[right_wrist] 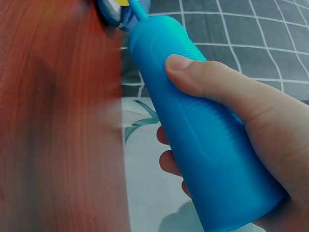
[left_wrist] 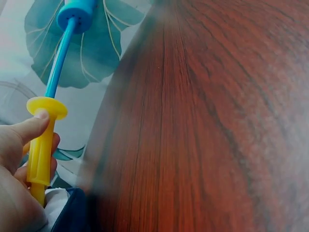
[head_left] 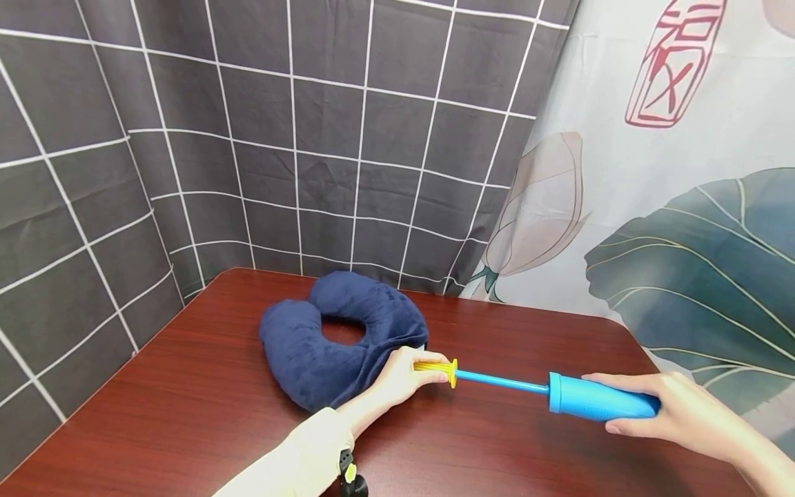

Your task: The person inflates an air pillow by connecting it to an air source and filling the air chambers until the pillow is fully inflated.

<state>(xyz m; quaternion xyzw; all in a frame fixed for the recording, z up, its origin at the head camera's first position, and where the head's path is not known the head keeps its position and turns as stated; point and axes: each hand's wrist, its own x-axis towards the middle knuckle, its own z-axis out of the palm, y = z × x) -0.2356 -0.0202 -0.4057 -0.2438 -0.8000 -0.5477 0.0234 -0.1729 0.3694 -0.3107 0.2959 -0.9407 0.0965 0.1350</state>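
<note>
Two hands (head_left: 402, 378) (head_left: 677, 411) grip one pump (head_left: 602, 399), perhaps touching fabric (left_wrist: 75, 212).

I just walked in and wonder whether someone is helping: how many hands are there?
2. The right hand holds the blue pump; the left hand grips its yellow end, at the edge of the navy neck pillow. No others show.
</note>
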